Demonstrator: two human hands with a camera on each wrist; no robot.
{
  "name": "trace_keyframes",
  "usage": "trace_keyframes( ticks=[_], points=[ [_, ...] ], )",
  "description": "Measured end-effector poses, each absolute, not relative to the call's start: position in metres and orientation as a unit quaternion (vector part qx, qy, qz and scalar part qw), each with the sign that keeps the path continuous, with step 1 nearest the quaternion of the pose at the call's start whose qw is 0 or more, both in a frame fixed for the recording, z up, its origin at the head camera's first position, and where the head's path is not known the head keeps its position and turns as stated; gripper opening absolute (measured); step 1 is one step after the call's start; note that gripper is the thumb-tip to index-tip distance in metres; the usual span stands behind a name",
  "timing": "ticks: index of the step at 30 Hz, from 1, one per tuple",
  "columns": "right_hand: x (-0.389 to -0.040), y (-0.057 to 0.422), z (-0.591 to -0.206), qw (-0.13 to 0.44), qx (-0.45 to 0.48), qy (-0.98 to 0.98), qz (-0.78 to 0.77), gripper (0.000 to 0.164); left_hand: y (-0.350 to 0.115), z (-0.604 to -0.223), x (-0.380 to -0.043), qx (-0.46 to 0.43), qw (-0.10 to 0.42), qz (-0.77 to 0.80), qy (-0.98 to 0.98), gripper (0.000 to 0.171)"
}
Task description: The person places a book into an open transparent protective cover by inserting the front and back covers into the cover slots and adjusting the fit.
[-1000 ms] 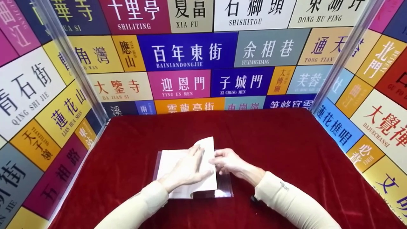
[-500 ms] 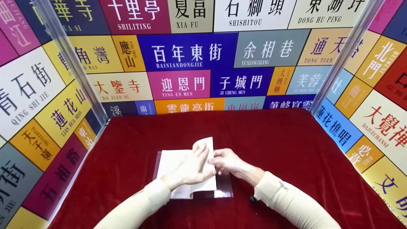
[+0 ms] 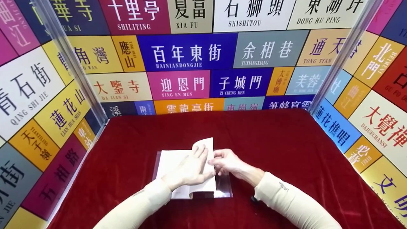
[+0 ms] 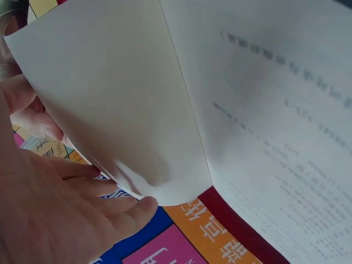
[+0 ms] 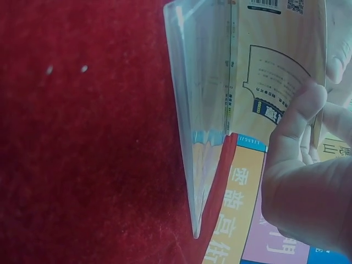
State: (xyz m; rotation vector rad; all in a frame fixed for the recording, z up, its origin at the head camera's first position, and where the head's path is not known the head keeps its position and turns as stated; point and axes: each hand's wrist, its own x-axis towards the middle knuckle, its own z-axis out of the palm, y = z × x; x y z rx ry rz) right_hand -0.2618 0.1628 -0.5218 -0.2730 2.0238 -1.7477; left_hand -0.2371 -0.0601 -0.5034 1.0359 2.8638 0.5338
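An open book (image 3: 173, 159) with white pages lies in the middle of the red cloth, on a clear plastic book cover (image 3: 226, 187). Its right-hand leaf and cover stand raised. My left hand (image 3: 192, 168) lies with fairly straight fingers against the inner side of this raised part; the left wrist view shows the blank leaf (image 4: 115, 82) beside a printed page (image 4: 286, 110). From the right, my right hand (image 3: 227, 162) pinches the raised edge. In the right wrist view its thumb presses the yellowish outer cover (image 5: 280, 60), which bears a barcode. The clear plastic flap (image 5: 198, 110) stands partly lifted alongside.
Red velvet-like cloth (image 3: 270, 136) covers the table. Panels with coloured place-name signs (image 3: 187, 52) enclose the back and sides, with transparent corner posts (image 3: 343, 60) at left and right. A small dark object (image 3: 253, 199) shows beneath the right sleeve.
My left hand has shifted slightly right along the raised leaf, its fingers now nearer the edge. My right hand keeps its pinch in nearly the same place.
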Motion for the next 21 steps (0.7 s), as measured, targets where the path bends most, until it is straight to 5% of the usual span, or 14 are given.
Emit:
trace_keyframes(
  ticks=[21],
  points=[
    [-0.2632, 0.1620, -0.5218, 0.243, -0.109, 0.711, -0.651, 0.023, -0.0609, -0.5044, -0.2370, 0.328, 0.022, 0.119, 0.937, 0.100]
  ],
)
